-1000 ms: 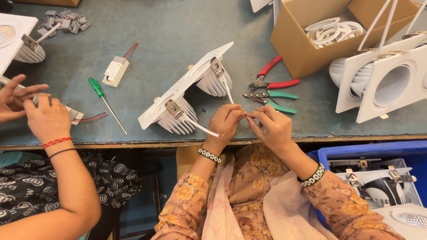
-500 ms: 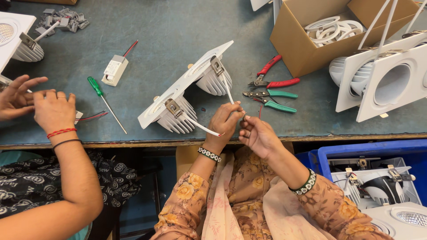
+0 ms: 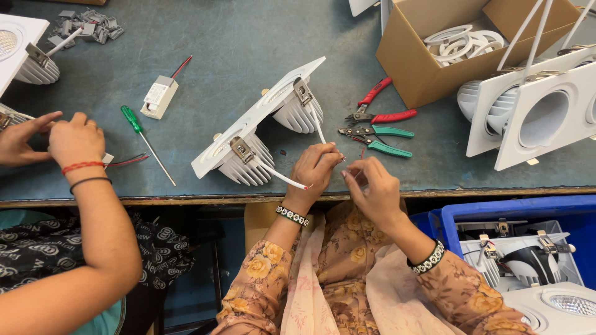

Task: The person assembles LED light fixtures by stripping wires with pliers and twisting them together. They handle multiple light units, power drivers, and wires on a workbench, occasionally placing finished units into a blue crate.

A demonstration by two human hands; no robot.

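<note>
Fingers of my left hand (image 3: 318, 169) pinch the white lead (image 3: 320, 129) from the twin downlight fitting (image 3: 261, 130) at the bench edge, right hand (image 3: 372, 186) closed on its tip; I judge a tug could drag the fitting off.

peach floral sleeves, a pale scarf down the front, and black-and-white beaded bracelets on both wrists.
</note>
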